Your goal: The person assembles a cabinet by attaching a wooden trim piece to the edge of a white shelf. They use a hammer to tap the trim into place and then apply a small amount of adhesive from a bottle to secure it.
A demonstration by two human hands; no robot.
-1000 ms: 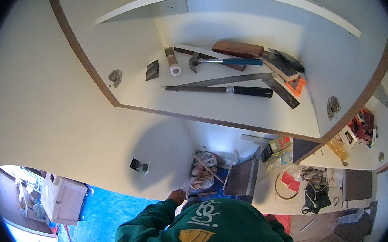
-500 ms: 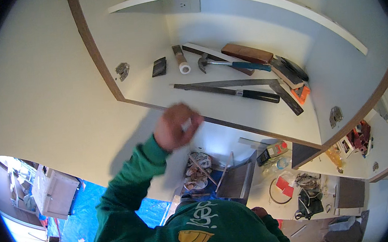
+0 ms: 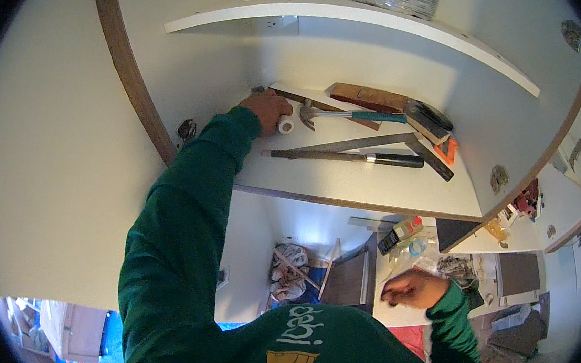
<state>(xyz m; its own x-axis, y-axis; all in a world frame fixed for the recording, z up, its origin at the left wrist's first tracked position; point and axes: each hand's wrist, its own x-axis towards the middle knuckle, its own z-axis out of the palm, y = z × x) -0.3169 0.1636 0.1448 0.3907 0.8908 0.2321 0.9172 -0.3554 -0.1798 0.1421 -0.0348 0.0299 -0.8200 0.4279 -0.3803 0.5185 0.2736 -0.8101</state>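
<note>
Left hand (image 3: 267,111) covers the tube (image 3: 286,124) on the board (image 3: 286,175), white end pointing frontward, can't tell if it's gripping; right hand (image 3: 417,288), half-curled, well apart, lower right, contents unclear, left's nearer

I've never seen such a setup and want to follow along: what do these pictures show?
There's no machine here: just one person's bare hands, in green sleeves. The view comes from a wide camera worn on the head, looking down, so straight edges bend. On the cabinet floor lie a claw hammer, a black-handled tool, a flat L-shaped tool and a brown block. The left hand is at a white-ended tube there; whether its grip has closed, I can't tell. The right hand shows over the lower counter, with nothing visible in it.
</note>
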